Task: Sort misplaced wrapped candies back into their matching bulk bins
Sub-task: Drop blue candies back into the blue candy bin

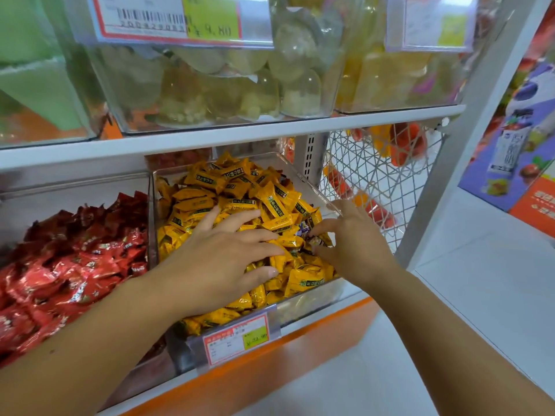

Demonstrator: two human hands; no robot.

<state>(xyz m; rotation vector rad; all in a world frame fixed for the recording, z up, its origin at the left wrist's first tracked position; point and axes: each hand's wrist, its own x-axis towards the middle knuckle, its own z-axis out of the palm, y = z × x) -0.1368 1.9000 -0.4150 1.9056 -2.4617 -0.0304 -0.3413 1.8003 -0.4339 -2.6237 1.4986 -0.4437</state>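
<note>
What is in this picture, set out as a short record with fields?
place: shop shelf of bulk bins
left hand: flat, fingers spread, resting on yellow wrapped candies in clear plastic bin
right hand: fingertips at odd purple-and-white wrapped candy among the yellow ones; grip unclear
neighbouring bin: red wrapped candies, to the left
shelf above: clear bins of pale jelly cups

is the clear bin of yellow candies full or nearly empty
Full. The yellow wrapped candies heap above the rim of the clear plastic bin, and the left hand rests spread on top.
</note>
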